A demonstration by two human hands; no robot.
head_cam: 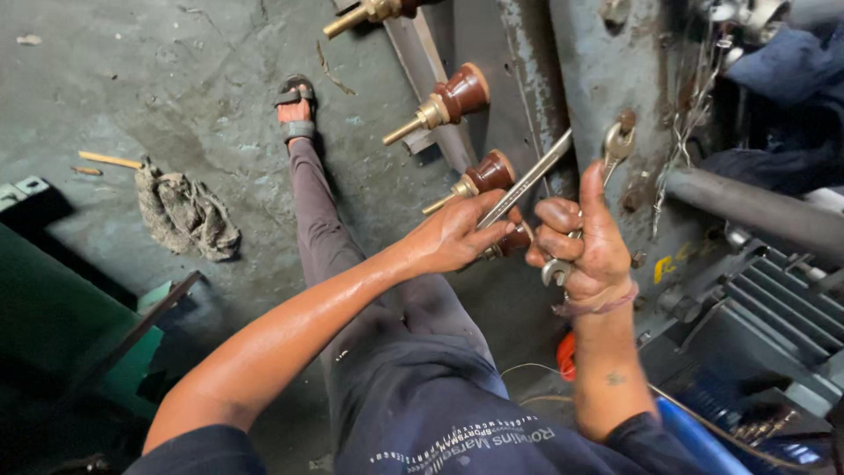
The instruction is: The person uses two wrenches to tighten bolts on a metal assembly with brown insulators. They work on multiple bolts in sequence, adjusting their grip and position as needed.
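Observation:
My left hand [457, 233] grips the lower end of a long flat steel wrench [527, 179] that slants up to the right, against the grey machine body [598, 79]. My right hand [582, 242] is closed around a second, shorter wrench [618, 145], thumb up; its ring end sits at a bolt on the grey metal. Between both hands sits a brown ceramic insulator [514, 242], mostly hidden. Two more brown insulators with brass studs [453, 98] [483, 176] stick out of the machine above my left hand.
A dirty rag [186, 214] lies on the concrete floor at left near a small wooden stick [110, 159]. My leg stretches out to a sandalled foot [296, 107]. A grey pipe [756, 211] and finned metal housing [774, 303] stand at right. A green box [53, 325] sits at lower left.

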